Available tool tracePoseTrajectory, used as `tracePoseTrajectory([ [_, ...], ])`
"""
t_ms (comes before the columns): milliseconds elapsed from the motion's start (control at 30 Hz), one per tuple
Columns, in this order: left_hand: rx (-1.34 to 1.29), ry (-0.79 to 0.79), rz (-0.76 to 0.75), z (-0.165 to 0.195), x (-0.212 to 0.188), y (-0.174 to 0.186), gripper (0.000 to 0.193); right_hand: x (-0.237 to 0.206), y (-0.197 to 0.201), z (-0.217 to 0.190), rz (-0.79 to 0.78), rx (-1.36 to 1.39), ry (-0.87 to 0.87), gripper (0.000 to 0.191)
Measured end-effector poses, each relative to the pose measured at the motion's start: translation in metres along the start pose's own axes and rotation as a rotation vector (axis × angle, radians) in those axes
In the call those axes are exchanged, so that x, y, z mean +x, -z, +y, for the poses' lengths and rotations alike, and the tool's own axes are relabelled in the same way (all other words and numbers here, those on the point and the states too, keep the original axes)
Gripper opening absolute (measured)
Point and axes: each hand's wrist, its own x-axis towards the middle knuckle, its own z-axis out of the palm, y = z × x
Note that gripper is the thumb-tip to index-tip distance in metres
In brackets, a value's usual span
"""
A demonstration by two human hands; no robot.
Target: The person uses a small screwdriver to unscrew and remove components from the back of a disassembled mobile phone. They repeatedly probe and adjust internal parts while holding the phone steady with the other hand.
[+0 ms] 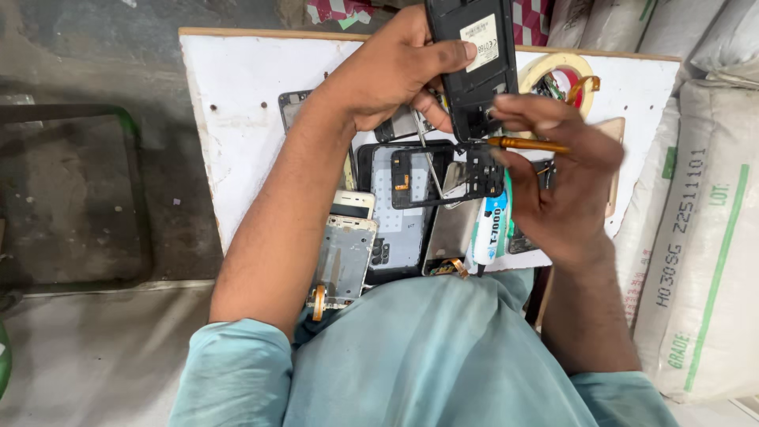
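Black phone body [474,55] stands upright above the table [237,119], long axis pointing away, gripped by the left hand [387,75]; right hand [565,170] pinches a screwdriver [526,145] at its lower edge.

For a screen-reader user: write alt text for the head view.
Left hand holds an opened black phone upright while the right hand applies a yellow-handled screwdriver to it, above a white board strewn with phone frames and a glue tube.

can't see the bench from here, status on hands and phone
Left hand grips black phone body, held up. Right hand holds yellow-handled tool at its lower edge. Loose phone frames beneath.
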Motion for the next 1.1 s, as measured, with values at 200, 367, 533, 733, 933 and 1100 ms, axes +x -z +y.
tracePoseTrajectory([
  [200,-0.019,0.010,-0.032,0.002,0.000,0.003,0.031,-0.006,-0.005,0.000,0.108,-0.074,-0.136,0.056],
  [367,0.067,0.014,-0.026,0.000,0.005,-0.002,0.032,0.006,-0.002,-0.002,-0.043,-0.055,-0.005,0.047],
  [533,0.115,0.007,0.003,-0.001,0.000,0.001,0.031,0.006,-0.015,-0.005,0.022,-0.207,0.007,0.039],
  [733,0.081,0.007,-0.008,0.001,0.001,0.004,0.031,0.010,-0.024,-0.007,0.107,-0.028,-0.067,0.034],
  [933,0.063,0.005,-0.005,0.001,0.001,0.005,0.031,0.015,-0.016,-0.015,-0.051,-0.187,-0.089,0.027],
  [1100,0.071,-0.022,0.013,0.006,-0.003,0.006,0.033,0.009,-0.032,-0.008,0.156,-0.185,-0.064,0.023],
])
